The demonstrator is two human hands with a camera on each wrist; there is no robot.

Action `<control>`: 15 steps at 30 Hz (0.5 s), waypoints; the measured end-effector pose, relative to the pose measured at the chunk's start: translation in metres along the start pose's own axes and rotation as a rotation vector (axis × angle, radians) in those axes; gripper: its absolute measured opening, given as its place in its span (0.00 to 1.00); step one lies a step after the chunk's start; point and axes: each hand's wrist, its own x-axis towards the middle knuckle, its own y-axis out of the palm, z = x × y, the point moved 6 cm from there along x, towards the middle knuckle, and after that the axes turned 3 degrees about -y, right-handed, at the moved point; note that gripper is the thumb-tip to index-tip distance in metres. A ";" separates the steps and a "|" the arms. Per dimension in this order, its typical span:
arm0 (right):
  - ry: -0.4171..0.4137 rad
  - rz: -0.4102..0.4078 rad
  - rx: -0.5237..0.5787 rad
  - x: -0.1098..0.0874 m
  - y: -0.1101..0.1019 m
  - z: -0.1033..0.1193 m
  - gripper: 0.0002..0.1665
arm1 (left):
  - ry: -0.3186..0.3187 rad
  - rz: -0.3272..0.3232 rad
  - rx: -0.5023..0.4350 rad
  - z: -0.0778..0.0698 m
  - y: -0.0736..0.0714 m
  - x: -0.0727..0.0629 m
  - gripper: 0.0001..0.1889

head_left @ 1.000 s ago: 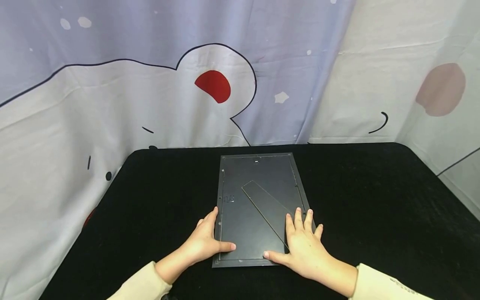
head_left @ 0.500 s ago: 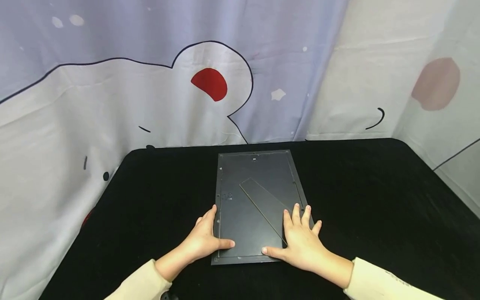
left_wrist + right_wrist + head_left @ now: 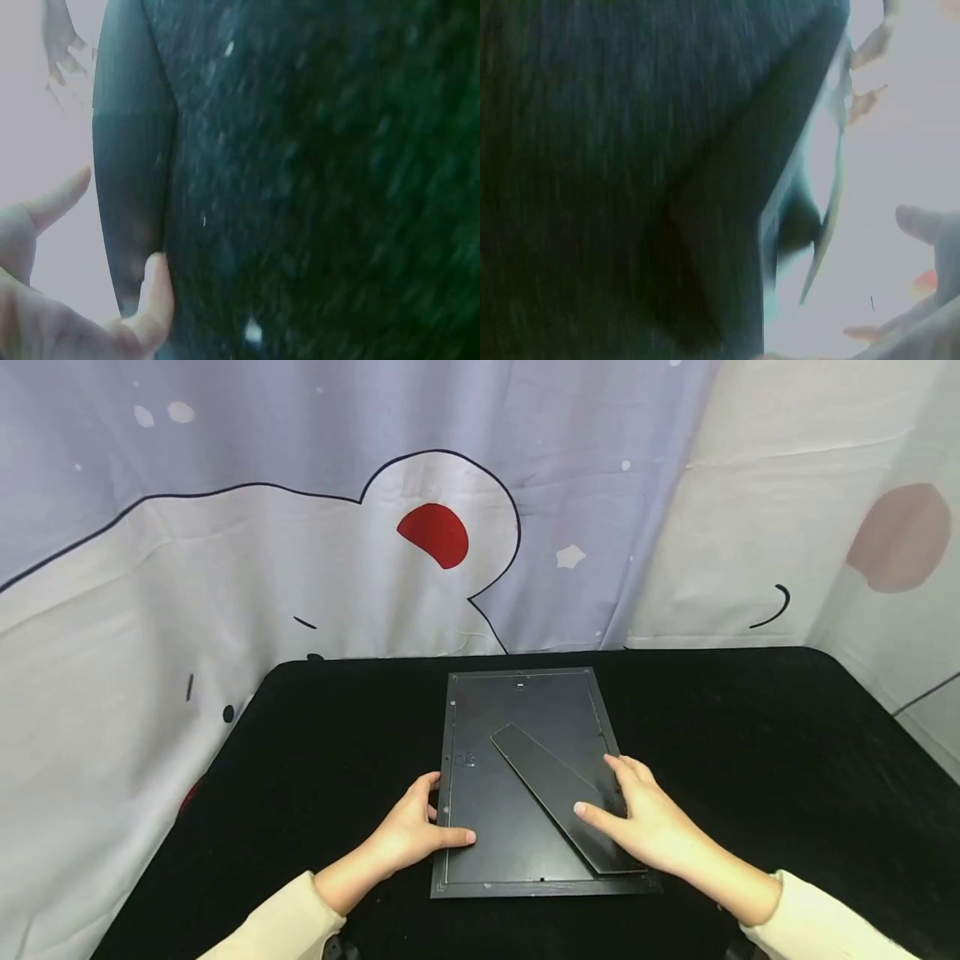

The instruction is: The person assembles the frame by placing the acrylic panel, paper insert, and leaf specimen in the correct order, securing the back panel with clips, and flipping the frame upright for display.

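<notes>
A dark grey picture frame [image 3: 487, 810] lies back side up on the black tabletop. On its back, a slanted easel stand [image 3: 555, 785] has its near end lifted slightly; the right wrist view shows a gap under that stand [image 3: 829, 232]. My left hand [image 3: 408, 835] holds the frame's left edge, thumb on the backing and fingers along the side; that hand [image 3: 67, 315] also shows in the left wrist view. Over the frame's right edge is my right hand [image 3: 652, 818], fingers loosely extended and thumb above the stand. Whether it touches the stand cannot be told.
Black cloth covers the table [image 3: 750, 760] on both sides of the frame. Behind the table hangs a pale printed curtain [image 3: 337, 568]. Dark objects [image 3: 341, 948] show partly at the bottom edge near the sleeves.
My right hand has lifted from its flat, spread rest on the frame's lower right and moved right, uncovering the stand, whose near end is raised. The left hand stays on the left edge.
</notes>
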 end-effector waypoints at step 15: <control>0.028 0.276 0.347 0.041 -0.016 -0.065 0.49 | 0.012 0.106 -0.100 0.008 -0.020 0.044 0.35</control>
